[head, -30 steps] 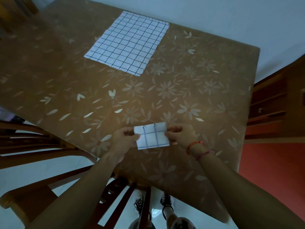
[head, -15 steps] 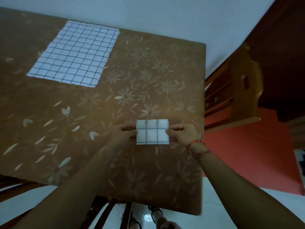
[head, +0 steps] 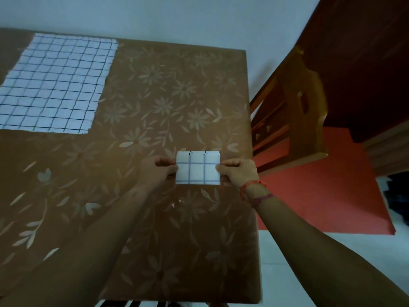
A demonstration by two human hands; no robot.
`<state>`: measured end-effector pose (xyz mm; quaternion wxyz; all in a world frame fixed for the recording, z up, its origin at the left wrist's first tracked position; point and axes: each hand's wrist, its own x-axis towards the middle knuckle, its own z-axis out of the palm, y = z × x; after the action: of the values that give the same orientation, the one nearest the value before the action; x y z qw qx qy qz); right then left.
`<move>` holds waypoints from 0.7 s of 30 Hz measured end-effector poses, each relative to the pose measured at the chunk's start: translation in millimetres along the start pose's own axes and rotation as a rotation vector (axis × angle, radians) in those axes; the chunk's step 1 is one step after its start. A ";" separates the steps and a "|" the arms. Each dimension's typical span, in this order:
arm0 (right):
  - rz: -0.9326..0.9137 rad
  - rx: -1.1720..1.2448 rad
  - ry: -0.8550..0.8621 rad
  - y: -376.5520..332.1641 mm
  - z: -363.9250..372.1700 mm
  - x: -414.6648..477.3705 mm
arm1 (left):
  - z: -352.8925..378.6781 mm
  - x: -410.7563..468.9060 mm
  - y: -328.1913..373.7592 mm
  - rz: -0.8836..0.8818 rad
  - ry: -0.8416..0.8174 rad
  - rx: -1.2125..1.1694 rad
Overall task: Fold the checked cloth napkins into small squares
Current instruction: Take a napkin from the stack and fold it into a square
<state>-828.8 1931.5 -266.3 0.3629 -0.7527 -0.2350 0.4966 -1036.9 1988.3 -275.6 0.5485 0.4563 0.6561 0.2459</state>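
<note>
Pinching folded napkin (head: 197,168) at opposite edges, left hand (head: 158,170) and right hand (head: 238,171) fingers grasping it taut, likely keeping folds aligned; second napkin (head: 57,85) flat on surface (head: 177,240), unfolded.

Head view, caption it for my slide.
A folded checked napkin pinched between left hand and right hand; unfolded napkin lies beyond.

Your view is dim overall, cool bluish cast. Light soft and diffuse, source not identifiable. Shadows on table (head: 155,96) weak, edges soft. Brightest patches: folded napkin (head: 198,167) and flat napkin (head: 55,85), whites near blown, grid on folded one washed pale. Your forearms (head: 99,229) dark, underexposed, little surface detail. Wide-angle bend strong: table edges bow, chair (head: 303,107) at right leans and stretches. Flat napkin's grid wavy and smeared toward left border. Fine detail soft throughout; dark wood upper right murky.
</note>
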 end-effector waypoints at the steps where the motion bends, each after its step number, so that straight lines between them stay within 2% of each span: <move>1: -0.010 -0.021 0.011 0.1 2.0 4.7 | 0.0 3.4 0.0 0.005 0.009 0.017; 5: -0.017 -0.109 0.031 3.0 10.9 25.2 | 0.4 22.3 -4.7 0.034 0.061 0.120; 8: -0.051 -0.173 0.053 6.3 18.5 39.4 | 1.1 36.9 -10.2 0.018 0.070 0.109; 15: -0.060 -0.175 -0.002 4.5 35.9 61.3 | 1.3 58.9 -12.1 -0.028 0.088 0.014; 21: -0.104 -0.199 -0.011 3.3 40.9 70.2 | 3.4 68.1 -11.4 0.037 0.115 0.096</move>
<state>-838.6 1992.3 -319.3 0.3106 -0.7691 -0.3237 0.4553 -1036.2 2041.6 -319.6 0.4826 0.4794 0.6890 0.2501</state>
